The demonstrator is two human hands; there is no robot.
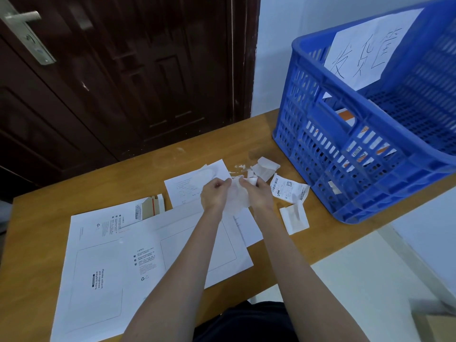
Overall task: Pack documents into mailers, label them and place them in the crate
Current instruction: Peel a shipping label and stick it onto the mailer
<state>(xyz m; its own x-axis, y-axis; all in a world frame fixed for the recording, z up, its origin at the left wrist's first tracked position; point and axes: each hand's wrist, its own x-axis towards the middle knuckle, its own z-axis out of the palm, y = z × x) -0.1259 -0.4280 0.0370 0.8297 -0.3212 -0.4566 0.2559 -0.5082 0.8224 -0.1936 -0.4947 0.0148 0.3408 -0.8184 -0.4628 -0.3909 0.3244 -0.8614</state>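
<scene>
My left hand point(214, 193) and my right hand point(259, 195) are raised together above the table, both pinching a thin translucent white sheet point(237, 197) that hangs between them. Below them lie two white cardboard mailers: one point(98, 257) at the left, another point(197, 240) under my forearms. A printed document point(187, 186) lies behind my hands. A shipping label point(287, 188) with barcodes lies just right of my right hand. The blue plastic crate point(370, 149) stands at the right with mailers inside.
Crumpled backing papers point(265, 167) and torn scraps lie between my hands and the crate. A folded white slip point(294, 218) lies near the table's right edge. A handwritten sign point(365, 48) hangs in the crate. A dark wooden door point(123, 70) stands behind the table point(37, 218).
</scene>
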